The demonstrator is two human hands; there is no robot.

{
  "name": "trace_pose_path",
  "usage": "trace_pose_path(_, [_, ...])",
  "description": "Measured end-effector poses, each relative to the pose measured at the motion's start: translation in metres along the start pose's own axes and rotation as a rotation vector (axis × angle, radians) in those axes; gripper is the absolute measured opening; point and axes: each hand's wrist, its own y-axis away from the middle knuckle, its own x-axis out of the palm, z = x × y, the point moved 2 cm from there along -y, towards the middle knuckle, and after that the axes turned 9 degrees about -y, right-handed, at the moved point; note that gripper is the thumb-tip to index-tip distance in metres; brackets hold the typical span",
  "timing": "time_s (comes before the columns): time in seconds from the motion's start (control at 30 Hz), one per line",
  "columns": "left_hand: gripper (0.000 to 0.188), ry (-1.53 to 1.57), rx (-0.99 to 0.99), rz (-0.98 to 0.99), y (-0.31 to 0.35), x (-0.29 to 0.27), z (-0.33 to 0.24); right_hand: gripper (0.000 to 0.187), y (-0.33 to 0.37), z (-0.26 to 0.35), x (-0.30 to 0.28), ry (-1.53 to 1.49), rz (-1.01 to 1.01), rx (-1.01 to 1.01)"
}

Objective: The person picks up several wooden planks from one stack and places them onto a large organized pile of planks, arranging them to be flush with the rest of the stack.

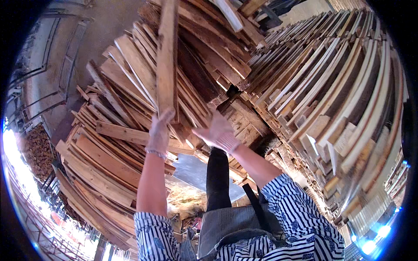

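A long wooden board (167, 65) stretches away from me over a heap of loose boards (130, 61). My left hand (160, 132), in a thin pale glove, is closed round the board's near end. To its right, my right hand (217, 130), gloved too, is held with thumb and fingers apart, close to the near ends of other boards. It grips nothing that I can see, though its fingertips blur a little against the wood.
A tall stack of layered boards (339, 87) rises on the right. More planks (100, 169) pile up at the left, beside my forearm. Below my hands are a grey sheet (187, 169) and my dark-trousered leg (217, 178). Metal frames (65, 65) lie on the floor at far left.
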Motion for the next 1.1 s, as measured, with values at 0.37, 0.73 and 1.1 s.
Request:
trace_pose_path(0.37, [0.057, 0.367, -0.174, 0.395, 0.244, -0.036, 0.128, 0.110, 0.135, -0.075, 0.023, -1.211, 0.521, 0.076])
trace_pose_path(0.73, [0.078, 0.005, -0.017, 0.070, 0.172, 0.016, 0.060, 0.102, 0.137, -0.030, 0.006, 0.085, 0.078, -0.226])
trace_pose_path(1.1, [0.052, 0.234, 0.001, 0.326, 0.340, 0.008, 0.025, 0.113, 0.257, -0.086, -0.014, -0.734, 0.237, -0.412])
